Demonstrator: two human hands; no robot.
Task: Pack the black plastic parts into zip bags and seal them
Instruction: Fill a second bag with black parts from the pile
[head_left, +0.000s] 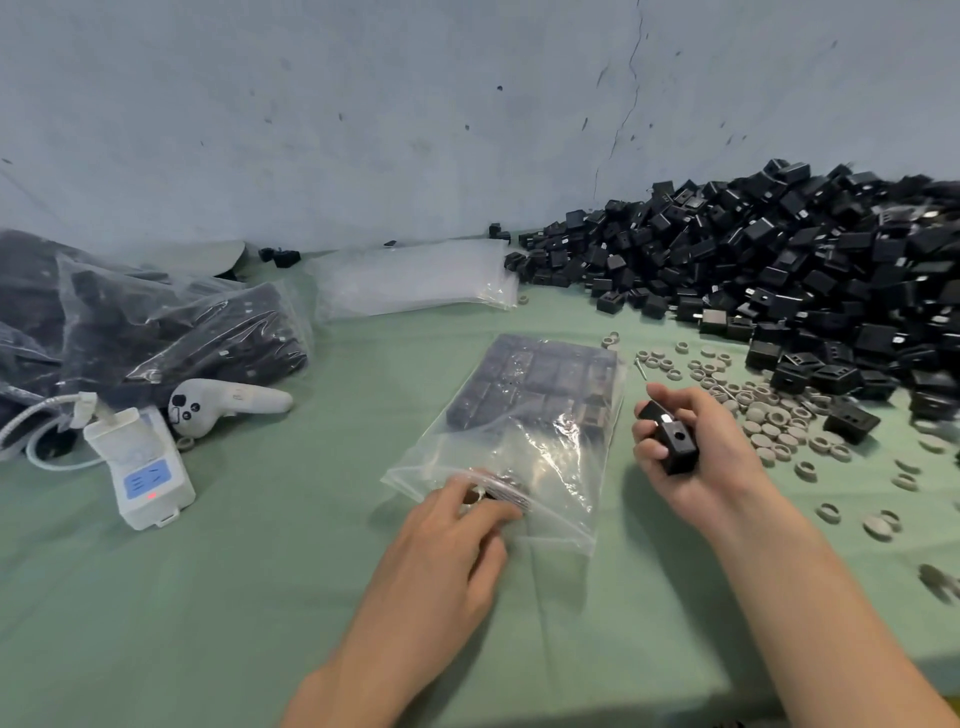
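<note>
A clear zip bag (524, 447) lies on the green table in the middle, its far half filled with rows of black plastic parts. My left hand (457, 525) pinches the bag's near open edge by the zip strip. My right hand (696, 457) hovers just right of the bag and grips one black plastic part (672, 436) with a hole in its face. A big heap of loose black parts (779, 280) fills the back right of the table.
Filled bags of black parts (156, 332) pile at the left. A stack of empty zip bags (410, 280) lies at the back. Several grey rings (769, 421) scatter right of the bag. A white charger box (140, 467) and a white controller (223, 400) sit at the left.
</note>
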